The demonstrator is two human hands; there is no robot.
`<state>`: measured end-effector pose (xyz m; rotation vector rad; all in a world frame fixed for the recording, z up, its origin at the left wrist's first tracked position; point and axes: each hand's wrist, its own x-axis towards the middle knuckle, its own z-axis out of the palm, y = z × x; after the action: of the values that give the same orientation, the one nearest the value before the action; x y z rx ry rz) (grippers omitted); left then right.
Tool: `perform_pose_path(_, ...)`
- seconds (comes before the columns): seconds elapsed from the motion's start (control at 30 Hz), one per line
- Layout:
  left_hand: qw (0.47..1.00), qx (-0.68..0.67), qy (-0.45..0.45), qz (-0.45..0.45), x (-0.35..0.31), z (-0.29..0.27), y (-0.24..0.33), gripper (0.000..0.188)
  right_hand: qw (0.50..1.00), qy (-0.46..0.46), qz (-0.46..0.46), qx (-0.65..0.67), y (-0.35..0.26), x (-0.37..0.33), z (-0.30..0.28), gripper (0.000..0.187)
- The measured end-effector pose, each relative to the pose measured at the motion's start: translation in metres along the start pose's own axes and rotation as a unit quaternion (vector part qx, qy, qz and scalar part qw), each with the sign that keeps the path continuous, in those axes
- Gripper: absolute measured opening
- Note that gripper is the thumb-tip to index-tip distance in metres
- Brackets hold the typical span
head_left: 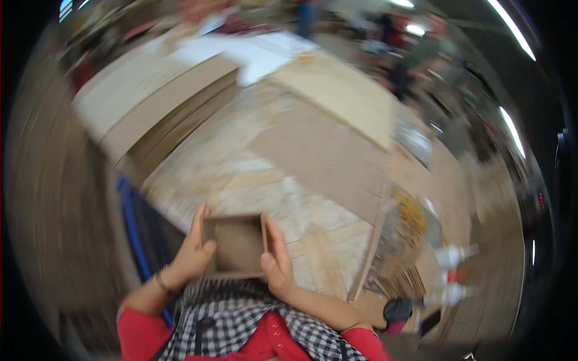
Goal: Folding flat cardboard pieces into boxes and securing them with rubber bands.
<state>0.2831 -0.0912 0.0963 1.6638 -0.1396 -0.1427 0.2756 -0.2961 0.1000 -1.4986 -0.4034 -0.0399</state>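
- At the far right of the frame we see a small red lit display (541, 200), too tiny and smeared for us to read; the white bottles (453, 295) at lower right are too blurred for us to make out lettering.
- We see a worn, pale, scuffed table (201, 153) across the middle, its edges bent by the lens.
- On it, we find a flat brown sheet (325, 153) at centre, a cream panel (340, 90) above that, a white sheet (259, 51) near the top, and stacked brown boards (174, 99) at upper left.
- Around it, we make out a blue bar (133, 228) at lower left and a person (421, 54) at upper right, blurred.
- We count one open brown box (238, 245) at lower centre, two white bottles, one yellow heap (412, 219) right of centre, and one bundle of small brown panels (404, 280) beneath the heap.
- We count two hands on the box: the left hand (195, 253) clasps its left wall, thumb over the rim; the right hand (278, 262) presses against its right wall, thumb at the edge.
- Below, we see red sleeves (141, 334) and a black-and-white checked garment (223, 319).
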Motion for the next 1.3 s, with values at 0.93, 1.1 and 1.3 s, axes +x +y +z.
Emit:
perform_pose_path(0.93,0.354,-0.042,0.845,-0.399,-0.461,-0.114,-0.314,0.022,0.751,-0.446,-0.248,-0.419,0.063,0.061,0.077,0.021)
perform_pose_path(1.1,0.295,-0.220,0.911,-0.190,-0.446,-0.127,-0.297,0.031,0.746,-0.442,-0.247,-0.433,0.065,0.062,0.076,0.020)
perform_pose_path(1.3,0.255,-0.162,0.942,-0.150,-0.493,-0.123,-0.358,0.037,0.749,-0.445,-0.248,-0.423,0.064,0.062,0.076,0.018)
